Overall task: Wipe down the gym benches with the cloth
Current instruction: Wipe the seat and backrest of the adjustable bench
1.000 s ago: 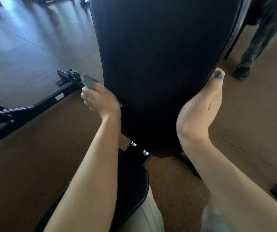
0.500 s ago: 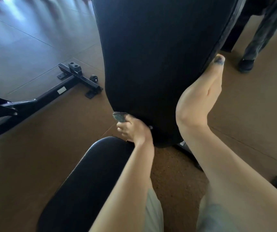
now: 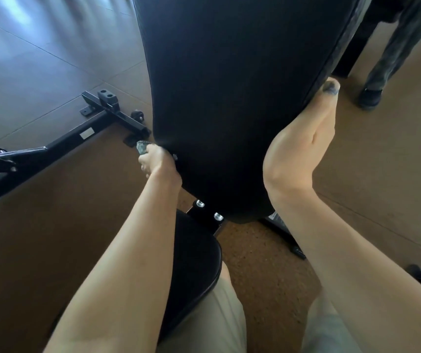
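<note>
Nearest to the camera, pale trousers point(image 3: 204, 324) on both legs, and between the knees a black seat pad point(image 3: 194, 256) of the bench. Just beyond the seat, two bright bolts point(image 3: 218, 216) on the black bracket that joins seat and back.

Two bare forearms, reaching forward, well apart from each other, one on each side of the black backrest point(image 3: 234, 98). Left hand point(image 3: 157, 161) at the lower left edge of the backrest, fingers curled around a small grey-green cloth point(image 3: 141, 147). Only a bunched end of the cloth visible, sticking out above the fingers, touching or just beside the pad edge; cannot tell if pressed against the surface. Right hand point(image 3: 303, 141) on the right edge of the backrest, thumb straight and pointing up along the rim, with dark polish on the nail. Other fingers hidden behind the pad, so cannot tell for sure how curled, but the hand seems wrapped around the edge.

The backrest large, dark, finely textured, rising steeply and filling the upper middle of the view.

On the floor to the left, a black metal frame point(image 3: 59, 143) of another machine, with a white label, a crossbar and a small wheel. Brown speckled rubber flooring point(image 3: 260, 271) under the bench, smoother grey tiles point(image 3: 38, 67) farther left with light reflecting.

Far right, behind the backrest, a leg in dark grey trousers point(image 3: 392, 52) and a dark shoe point(image 3: 369, 98) of another person standing.
</note>
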`<action>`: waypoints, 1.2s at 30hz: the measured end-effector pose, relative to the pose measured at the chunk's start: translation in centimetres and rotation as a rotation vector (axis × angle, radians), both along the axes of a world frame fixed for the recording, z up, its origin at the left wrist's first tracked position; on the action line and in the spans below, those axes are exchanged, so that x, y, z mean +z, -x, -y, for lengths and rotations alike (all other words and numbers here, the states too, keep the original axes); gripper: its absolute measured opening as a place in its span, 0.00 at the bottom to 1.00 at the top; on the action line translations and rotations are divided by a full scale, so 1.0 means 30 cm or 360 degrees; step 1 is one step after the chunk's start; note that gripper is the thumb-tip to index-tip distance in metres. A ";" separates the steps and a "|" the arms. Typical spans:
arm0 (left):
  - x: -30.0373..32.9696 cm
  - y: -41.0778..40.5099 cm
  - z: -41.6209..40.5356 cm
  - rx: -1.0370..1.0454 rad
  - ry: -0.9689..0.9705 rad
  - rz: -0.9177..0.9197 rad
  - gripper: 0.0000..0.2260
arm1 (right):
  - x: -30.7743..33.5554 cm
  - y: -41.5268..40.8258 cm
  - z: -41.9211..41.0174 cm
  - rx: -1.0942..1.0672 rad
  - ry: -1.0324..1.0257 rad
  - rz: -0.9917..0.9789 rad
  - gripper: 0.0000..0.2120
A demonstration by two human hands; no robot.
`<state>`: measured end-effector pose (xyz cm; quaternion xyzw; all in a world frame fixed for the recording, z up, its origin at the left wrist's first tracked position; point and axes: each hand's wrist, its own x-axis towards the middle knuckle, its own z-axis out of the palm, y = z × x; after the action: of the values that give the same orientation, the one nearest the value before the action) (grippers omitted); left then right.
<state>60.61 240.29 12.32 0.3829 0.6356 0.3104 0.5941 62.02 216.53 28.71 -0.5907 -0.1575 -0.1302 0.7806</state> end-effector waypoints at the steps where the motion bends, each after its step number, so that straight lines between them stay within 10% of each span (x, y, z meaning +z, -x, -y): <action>1: -0.038 0.002 0.024 0.0029 0.0030 0.0029 0.20 | -0.001 0.000 -0.001 0.0001 -0.0004 0.0000 0.15; 7: -0.096 0.016 0.226 0.0217 0.0238 -0.0070 0.35 | 0.000 0.002 0.003 -0.0008 0.0022 0.0025 0.19; 14: 0.137 0.089 0.527 0.0001 0.0099 0.0016 0.18 | 0.009 0.016 0.012 -0.0017 0.0073 0.0032 0.18; 36: 0.328 0.165 0.912 -0.0228 -0.0401 0.0524 0.21 | 0.012 0.011 0.008 -0.0050 0.0127 0.0027 0.16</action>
<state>55.65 212.93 22.17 0.4426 0.4573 0.4028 0.6579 61.69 216.28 29.07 -0.6226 -0.1599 -0.1411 0.7529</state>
